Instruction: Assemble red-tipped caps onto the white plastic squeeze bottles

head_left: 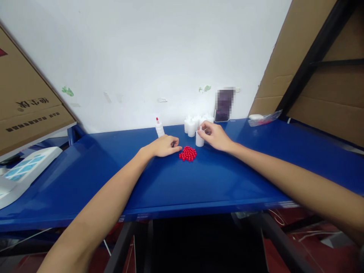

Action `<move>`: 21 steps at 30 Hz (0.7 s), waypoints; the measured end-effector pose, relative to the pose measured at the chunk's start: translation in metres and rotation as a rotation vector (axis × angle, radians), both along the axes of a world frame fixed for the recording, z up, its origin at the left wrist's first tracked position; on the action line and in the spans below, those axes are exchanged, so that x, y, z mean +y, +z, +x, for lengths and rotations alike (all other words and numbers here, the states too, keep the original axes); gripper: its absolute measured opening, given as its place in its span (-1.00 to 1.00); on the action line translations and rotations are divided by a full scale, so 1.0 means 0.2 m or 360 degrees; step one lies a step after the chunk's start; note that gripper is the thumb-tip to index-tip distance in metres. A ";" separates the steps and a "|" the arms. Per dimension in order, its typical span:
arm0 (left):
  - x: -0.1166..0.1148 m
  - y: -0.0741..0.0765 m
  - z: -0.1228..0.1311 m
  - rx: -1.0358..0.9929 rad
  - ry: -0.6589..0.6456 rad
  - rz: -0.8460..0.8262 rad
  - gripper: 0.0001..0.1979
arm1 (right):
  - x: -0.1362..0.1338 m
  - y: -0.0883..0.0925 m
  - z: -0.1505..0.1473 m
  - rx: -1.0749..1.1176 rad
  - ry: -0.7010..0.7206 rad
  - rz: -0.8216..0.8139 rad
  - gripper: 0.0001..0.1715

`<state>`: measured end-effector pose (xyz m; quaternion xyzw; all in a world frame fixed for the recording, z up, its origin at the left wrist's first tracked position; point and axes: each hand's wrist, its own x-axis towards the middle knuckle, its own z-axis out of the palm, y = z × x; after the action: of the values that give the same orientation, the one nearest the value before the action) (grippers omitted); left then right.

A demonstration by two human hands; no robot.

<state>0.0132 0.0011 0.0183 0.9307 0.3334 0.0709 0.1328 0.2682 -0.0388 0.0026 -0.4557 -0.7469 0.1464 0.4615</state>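
Note:
My right hand [215, 135] is closed with its fingertips around the narrow nozzle at the top of a white plastic bottle [200, 140], which stands upright on the blue table. A pile of small red caps [188, 153] lies in front of it. At the left edge of the pile is my left hand [166, 146], its fingers curled and the thumb a little apart from the index finger, with no held thing visible. Just behind the left hand a white bottle [159, 129] with a red tip stands partly hidden. Several white bottles [191, 128] without red tips are grouped near the wall.
A phone-like dark device [223, 110], partly pixelated, leans on the wall. To its right lies a clear plastic bag [264, 119]. A white device with a blue-patterned panel [27, 168] sits at the table's left. Cardboard [28, 87] rises on both sides of the blue table [176, 189].

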 end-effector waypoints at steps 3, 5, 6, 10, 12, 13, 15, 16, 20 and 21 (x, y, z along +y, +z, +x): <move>0.00 -0.01 0.00 -0.0001 -0.0044 0.0055 -0.70 | 0.00 0.00 0.00 0.0004 -0.0007 -0.0012 -0.76; 0.00 -0.01 0.00 0.0003 -0.0069 0.0089 -0.71 | 0.00 0.00 0.00 0.0001 -0.0008 -0.0015 -0.76; 0.00 -0.01 0.00 0.0008 -0.0079 0.0105 -0.71 | 0.00 0.00 0.00 0.0002 -0.0007 -0.0013 -0.76; 0.00 -0.02 0.01 0.0046 -0.0084 0.0179 -0.65 | 0.00 0.00 0.00 0.0013 0.0003 -0.0005 -0.77; 0.00 -0.02 0.02 0.0058 -0.0077 0.0227 -0.62 | 0.01 0.00 0.00 0.0014 0.0007 -0.0010 -0.78; 0.00 -0.03 0.02 0.0066 -0.0075 0.0252 -0.60 | 0.01 0.00 0.00 0.0010 0.0004 -0.0018 -0.79; 0.00 -0.03 0.03 0.0092 -0.0087 0.0290 -0.58 | 0.00 -0.01 0.01 -0.0022 0.0003 -0.0046 -0.75; 0.00 -0.03 0.03 0.0110 -0.0097 0.0299 -0.57 | 0.00 -0.01 0.01 -0.0055 0.0010 -0.0068 -0.70; 0.00 -0.03 0.04 0.0191 -0.0101 0.0308 -0.56 | -0.01 -0.02 0.00 -0.0178 0.0108 -0.0147 -0.63; 0.00 -0.03 0.04 0.0209 -0.0090 0.0315 -0.57 | -0.01 -0.02 -0.01 -0.0179 0.0147 -0.0157 -0.63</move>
<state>0.0221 0.0021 0.0115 0.9509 0.3065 0.0384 0.0201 0.2666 -0.0414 -0.0010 -0.4504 -0.7838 0.1784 0.3886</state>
